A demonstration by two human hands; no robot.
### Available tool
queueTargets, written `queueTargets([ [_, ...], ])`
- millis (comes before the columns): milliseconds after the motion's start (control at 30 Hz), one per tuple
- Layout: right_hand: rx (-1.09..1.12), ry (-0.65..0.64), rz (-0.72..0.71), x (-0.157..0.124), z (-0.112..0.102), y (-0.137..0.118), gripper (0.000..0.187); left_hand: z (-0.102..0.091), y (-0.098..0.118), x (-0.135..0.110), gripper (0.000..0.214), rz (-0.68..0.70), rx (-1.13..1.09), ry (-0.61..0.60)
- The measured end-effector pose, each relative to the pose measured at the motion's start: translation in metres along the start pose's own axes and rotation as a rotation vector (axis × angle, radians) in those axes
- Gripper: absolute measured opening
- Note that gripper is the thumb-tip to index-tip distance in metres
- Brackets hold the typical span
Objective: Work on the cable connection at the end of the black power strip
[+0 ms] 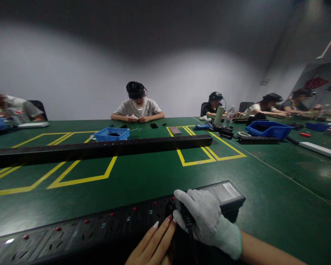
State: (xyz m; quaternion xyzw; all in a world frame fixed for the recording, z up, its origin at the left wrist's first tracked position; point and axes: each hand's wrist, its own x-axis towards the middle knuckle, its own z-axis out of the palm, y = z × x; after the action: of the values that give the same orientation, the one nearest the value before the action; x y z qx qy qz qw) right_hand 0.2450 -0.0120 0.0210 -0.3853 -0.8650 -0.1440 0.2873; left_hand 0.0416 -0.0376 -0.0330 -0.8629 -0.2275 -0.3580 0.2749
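A long black power strip [118, 224] with several sockets and red indicator dots lies at a slant across the front of the table. My right hand [201, 215], in a pale grey work glove, is closed around a black plug [182, 211] near the strip's right end. The plug is held against one of the last sockets; how far it sits in is hidden by the glove. From it a black cord [191, 241] runs down out of view. My bare left hand [156, 244] rests its stretched fingers on the strip's near edge, just left of the plug.
A second long black strip [143, 145] crosses the green table [143, 191], over yellow tape outlines. Behind it is a blue bin [111, 134]; a larger blue bin [269, 129], cables and a bottle [230, 116] stand right. A person [138, 106] sits opposite, others on both sides.
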Motion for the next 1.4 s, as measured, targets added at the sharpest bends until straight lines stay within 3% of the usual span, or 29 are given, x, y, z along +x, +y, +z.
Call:
queueTargets([
  [333, 0.002, -0.001, 0.017, 0.002, -0.001, -0.002, 0.030, -0.001, -0.001, 0.005, 0.006, 0.019, -0.007, 0.015],
  [533, -0.022, 0.017, 0.017, 0.001, 0.000, -0.001, 0.030, -0.001, -0.002, 0.001, 0.023, 0.019, 0.027, -0.038],
  [700, -0.010, 0.012, 0.018, 0.001, -0.001, -0.001, 0.030, 0.000, -0.001, -0.007, 0.042, -0.088, 0.074, -0.100],
  [867, -0.016, -0.017, 0.026, 0.001, -0.001, -0.002, 0.031, 0.001, -0.003, -0.011, 0.044, -0.080, 0.117, -0.151],
  [1400, -0.006, -0.021, 0.026, 0.000, -0.001, -0.001, 0.030, 0.001, -0.004, -0.009, 0.044, -0.070, 0.107, -0.127],
])
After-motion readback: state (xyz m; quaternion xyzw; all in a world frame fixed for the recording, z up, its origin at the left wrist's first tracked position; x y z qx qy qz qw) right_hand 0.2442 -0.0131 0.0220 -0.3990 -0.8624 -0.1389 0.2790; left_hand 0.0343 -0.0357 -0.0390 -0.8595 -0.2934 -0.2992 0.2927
